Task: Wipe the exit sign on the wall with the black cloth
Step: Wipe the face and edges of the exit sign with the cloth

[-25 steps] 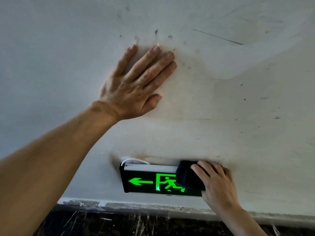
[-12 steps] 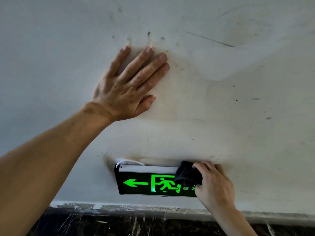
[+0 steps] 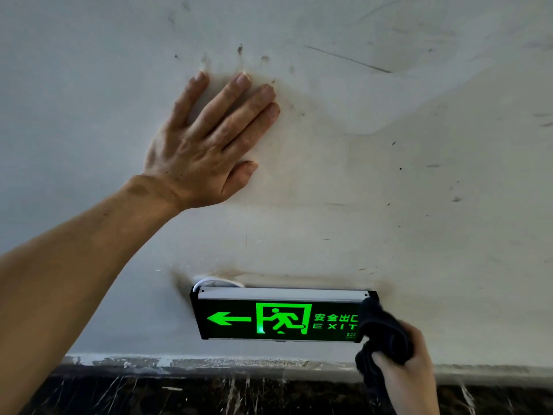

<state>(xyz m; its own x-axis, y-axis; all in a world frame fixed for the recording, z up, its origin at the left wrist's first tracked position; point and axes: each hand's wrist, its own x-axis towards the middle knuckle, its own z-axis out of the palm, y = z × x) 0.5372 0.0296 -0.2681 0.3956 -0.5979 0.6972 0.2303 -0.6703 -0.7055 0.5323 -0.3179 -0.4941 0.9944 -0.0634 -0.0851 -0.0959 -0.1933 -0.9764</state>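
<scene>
The exit sign (image 3: 278, 319) is a black box with a silver top strip, a green arrow, a running figure and the word EXIT, fixed low on the white wall. My right hand (image 3: 410, 372) grips a bunched black cloth (image 3: 384, 333) that presses against the sign's right end and covers its right edge. My left hand (image 3: 209, 145) lies flat on the wall above and to the left of the sign, fingers spread, holding nothing.
The white wall (image 3: 419, 175) is stained and scuffed around the sign. A white cable (image 3: 215, 282) loops out behind the sign's top left corner. A dark, paint-splashed skirting band (image 3: 209, 393) runs along the bottom.
My right hand has slid the cloth rightward along the sign's face to its right end, uncovering the EXIT lettering. My left hand stays flat on the wall.
</scene>
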